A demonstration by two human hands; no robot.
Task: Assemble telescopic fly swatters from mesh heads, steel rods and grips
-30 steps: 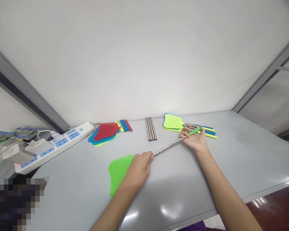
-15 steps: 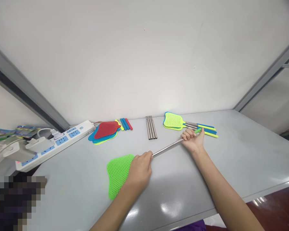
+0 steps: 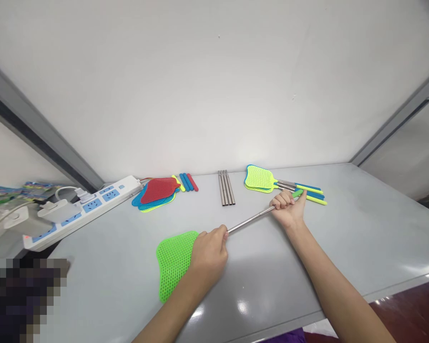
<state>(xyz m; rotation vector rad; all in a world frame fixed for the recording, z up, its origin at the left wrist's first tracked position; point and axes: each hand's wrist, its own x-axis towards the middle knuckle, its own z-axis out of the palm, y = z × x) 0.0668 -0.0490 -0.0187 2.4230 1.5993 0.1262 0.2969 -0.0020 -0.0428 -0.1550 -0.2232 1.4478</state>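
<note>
A green fly swatter (image 3: 175, 259) with an extended metal rod is held above the grey table by both hands. My left hand (image 3: 210, 252) is closed round the neck by the perforated head, hiding the joint. Around the green handle end, my right hand (image 3: 289, 208) is closed, its thumb stretched along the grip. Just beyond it lie several whole fly swatters (image 3: 260, 178), yellow and blue, stacked with their handles to the right. Several loose metal rods (image 3: 226, 188) lie side by side at the middle back.
At the back left, loose swatter heads (image 3: 159, 190) in red, blue and yellow overlap, beside several loose handles (image 3: 188, 182). A white power strip (image 3: 89, 209) with plugs and cables runs along the left edge. A wall (image 3: 214, 85) closes off the table's back.
The view has shifted slightly. Both hands keep their hold on the green fly swatter, and its head sits marginally lower and further left. The things on the table lie as before.
</note>
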